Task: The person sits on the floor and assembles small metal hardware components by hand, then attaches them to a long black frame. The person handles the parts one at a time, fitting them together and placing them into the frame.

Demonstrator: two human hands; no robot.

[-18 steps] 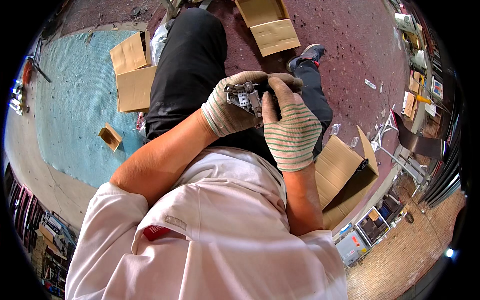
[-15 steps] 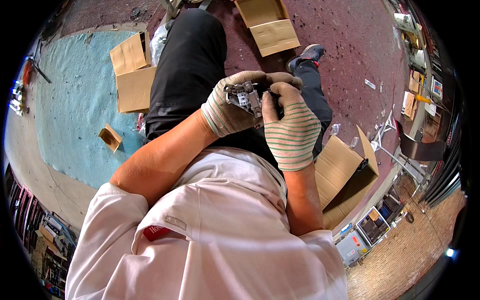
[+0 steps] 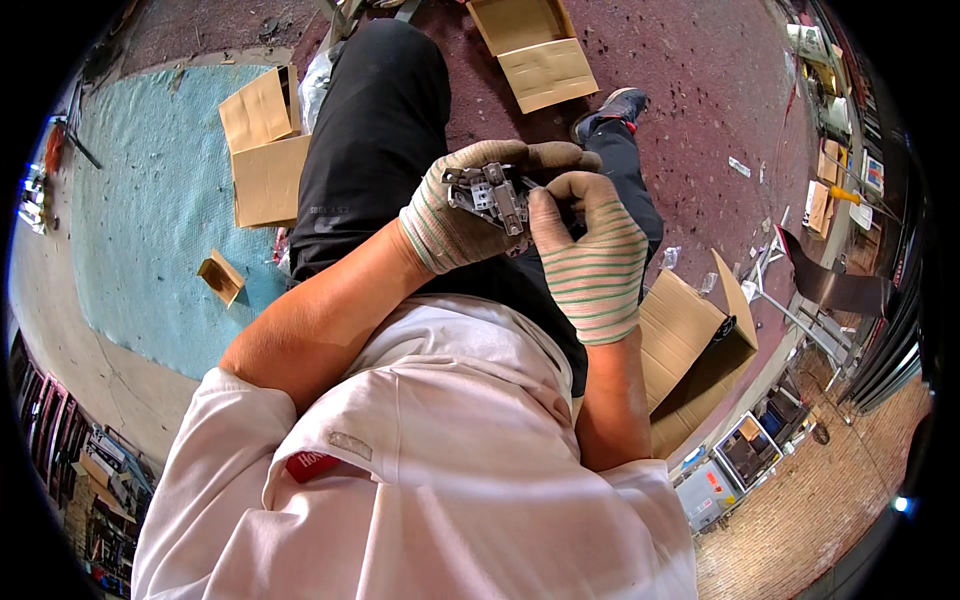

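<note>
Both of my hands wear striped knit work gloves and meet above my lap. My left hand (image 3: 455,215) is closed around a small grey metal hinge-like part (image 3: 490,195), which lies across its palm. My right hand (image 3: 590,250) presses against the same part from the right, fingers curled over its edge. What the right fingers grip under the part is hidden. I sit with black trousers and a white shirt below the hands.
An open cardboard box (image 3: 690,335) stands by my right hip. Flat cardboard boxes (image 3: 262,165) lie on a teal mat (image 3: 150,230) to my left, and another open box (image 3: 535,50) lies ahead on the reddish floor. Metal stands and machines crowd the right edge.
</note>
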